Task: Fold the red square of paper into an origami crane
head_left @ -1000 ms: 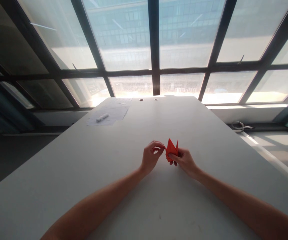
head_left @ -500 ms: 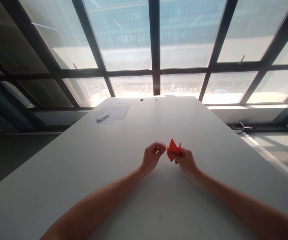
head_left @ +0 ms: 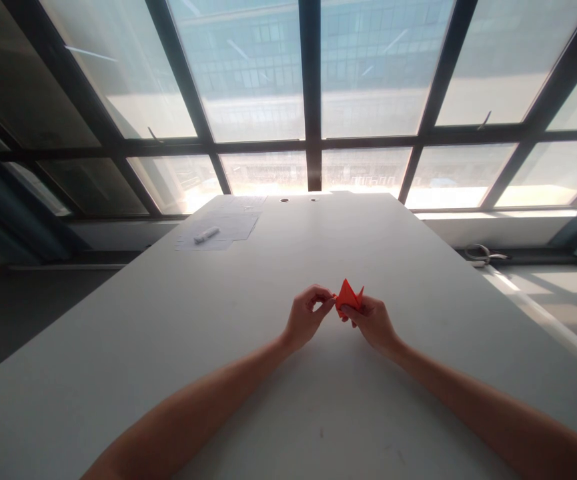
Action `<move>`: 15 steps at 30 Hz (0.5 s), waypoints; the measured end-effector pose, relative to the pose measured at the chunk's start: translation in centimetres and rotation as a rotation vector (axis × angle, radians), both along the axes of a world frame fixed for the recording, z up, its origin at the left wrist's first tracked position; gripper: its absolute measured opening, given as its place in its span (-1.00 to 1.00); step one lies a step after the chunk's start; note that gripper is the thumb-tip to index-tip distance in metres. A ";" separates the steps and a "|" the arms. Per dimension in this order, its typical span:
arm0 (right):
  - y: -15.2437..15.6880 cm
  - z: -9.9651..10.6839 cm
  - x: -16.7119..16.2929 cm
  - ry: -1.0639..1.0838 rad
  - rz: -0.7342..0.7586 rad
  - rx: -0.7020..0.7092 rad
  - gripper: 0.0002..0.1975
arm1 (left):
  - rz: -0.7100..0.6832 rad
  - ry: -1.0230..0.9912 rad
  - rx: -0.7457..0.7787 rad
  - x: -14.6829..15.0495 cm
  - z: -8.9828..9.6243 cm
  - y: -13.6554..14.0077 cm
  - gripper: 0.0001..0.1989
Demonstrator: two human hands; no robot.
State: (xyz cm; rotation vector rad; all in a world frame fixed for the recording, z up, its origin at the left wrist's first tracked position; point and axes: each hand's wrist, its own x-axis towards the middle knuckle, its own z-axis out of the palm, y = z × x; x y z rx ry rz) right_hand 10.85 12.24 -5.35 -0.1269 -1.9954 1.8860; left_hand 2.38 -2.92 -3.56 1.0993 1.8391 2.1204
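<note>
A folded red-orange paper crane [head_left: 347,294] is held above the white table, one pointed flap standing up and a thin spike rising at its right. My right hand [head_left: 371,319] grips its body from the right, thumb across the front and fingers behind. On the other side, my left hand [head_left: 310,312] pinches the crane's narrow left tip between thumb and index finger. Its other fingers are curled, and the fingertips hide most of that tip.
The long white table [head_left: 218,320] reaches towards large windows [head_left: 363,73]. Paper sheets [head_left: 241,227] lie at its far left with a small white cylindrical object [head_left: 207,235] on them. A coiled cable [head_left: 478,253] rests beyond the right edge.
My left finger and thumb have shifted slightly at the crane's left tip. The right hand and the crane's body have hardly moved.
</note>
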 end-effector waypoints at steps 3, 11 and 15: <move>0.0 0.0 0.0 -0.009 -0.003 0.000 -0.80 | 0.032 -0.035 -0.013 -0.1 -0.1 0.2 -0.89; 0.1 0.1 -0.1 -0.038 -0.003 0.010 -0.77 | 0.005 -0.146 -0.069 -0.3 -0.4 0.2 -0.72; 0.0 0.3 -0.1 -0.049 0.009 0.020 -0.77 | -0.002 -0.176 -0.055 -0.1 0.1 0.1 -0.75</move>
